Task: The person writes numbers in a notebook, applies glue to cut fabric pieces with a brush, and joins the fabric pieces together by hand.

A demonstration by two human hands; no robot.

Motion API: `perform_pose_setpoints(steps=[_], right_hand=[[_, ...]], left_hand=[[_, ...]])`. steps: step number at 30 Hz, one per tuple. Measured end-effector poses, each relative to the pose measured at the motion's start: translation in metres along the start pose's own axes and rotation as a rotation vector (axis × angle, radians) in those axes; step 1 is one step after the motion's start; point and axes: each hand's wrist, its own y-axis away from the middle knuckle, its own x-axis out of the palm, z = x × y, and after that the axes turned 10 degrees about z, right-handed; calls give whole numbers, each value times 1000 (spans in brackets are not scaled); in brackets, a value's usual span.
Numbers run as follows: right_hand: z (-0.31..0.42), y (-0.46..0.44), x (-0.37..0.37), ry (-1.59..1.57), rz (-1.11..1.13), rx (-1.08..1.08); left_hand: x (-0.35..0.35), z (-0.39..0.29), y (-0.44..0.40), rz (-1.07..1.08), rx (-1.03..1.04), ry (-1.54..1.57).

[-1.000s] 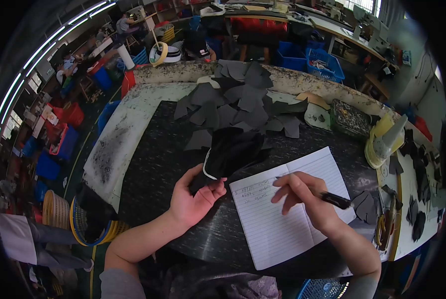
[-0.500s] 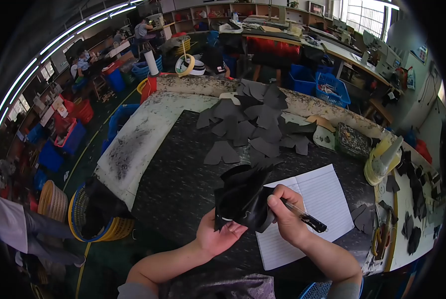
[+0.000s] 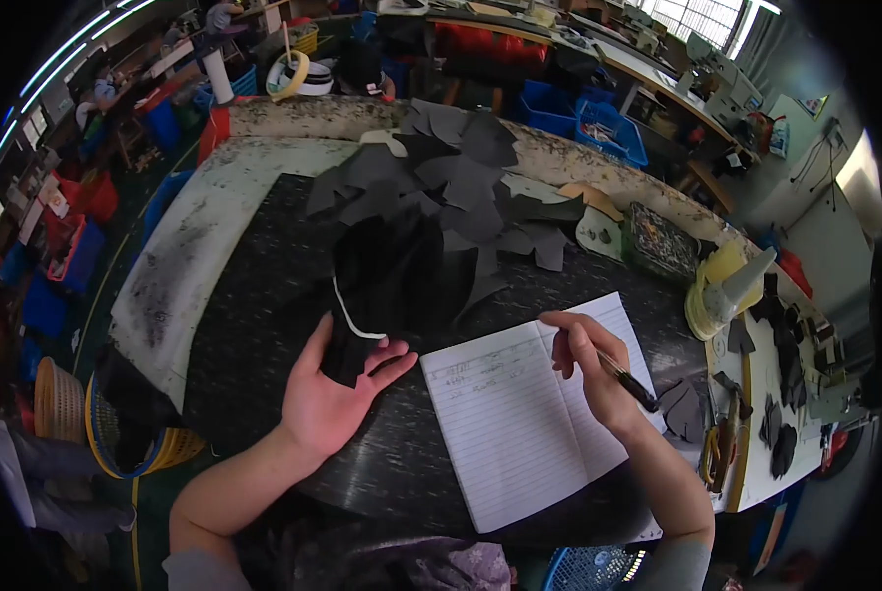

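Observation:
My left hand [image 3: 335, 399] has its thumb and fingers around the lower end of a black, leather-like piece [image 3: 347, 345] with a white strip along one edge. This piece stands against more dark, flexible material, and where one ends and the other begins is hard to tell. In my right hand [image 3: 599, 379] is a black pen [image 3: 633, 389], lying across the palm with its rear end toward the lower right. That hand is over the right page of an open lined notebook [image 3: 505, 433]. Handwriting shows at the top of the left page.
Flat dark cut pieces [image 3: 466, 182] are heaped at the table's far side. At the right stand a yellow glue pot [image 3: 712, 300] and a dark scrap-filled tray [image 3: 663, 241]; scissors [image 3: 717, 448] lie nearby. A yellow-rimmed basket [image 3: 170, 443] stands on the floor at left.
My hands have moved apart. The black piece has left my right hand and moved left and away with my left hand. My right hand keeps the pen, and the notebook's writing is now uncovered.

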Motion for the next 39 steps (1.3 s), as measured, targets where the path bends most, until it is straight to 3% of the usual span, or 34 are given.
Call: perform_pose_setpoints(steps=[1,2,3,6,8,9,10,27,39], right_hand=[[-8,1,-7,169,23,-108],[-13,1,-8,164,23,-85],[-16,2,-5,113,33,-11],[-22,5,4,-53,-19,125],[-26,7,2,275,12,-81],[-25,8,1,268,10,-63],[-26,7,2,255,16,-44],[-30,0,3,444,72,-146],[-28,4,3,319,67,-91]], left_hand=[[12,1,-9,-104,-51,-99],[15,3,-14,-210,-109,-203],[-5,7,-14,7,-116,-79],[4,22,-21,-175,-189,-276],[9,22,-23,-248,-209,-277],[7,22,-22,-310,-216,-289],[-11,16,-13,-174,-237,-299],[-6,16,-17,-244,-264,-371],[-5,15,-20,-200,-232,-313]])
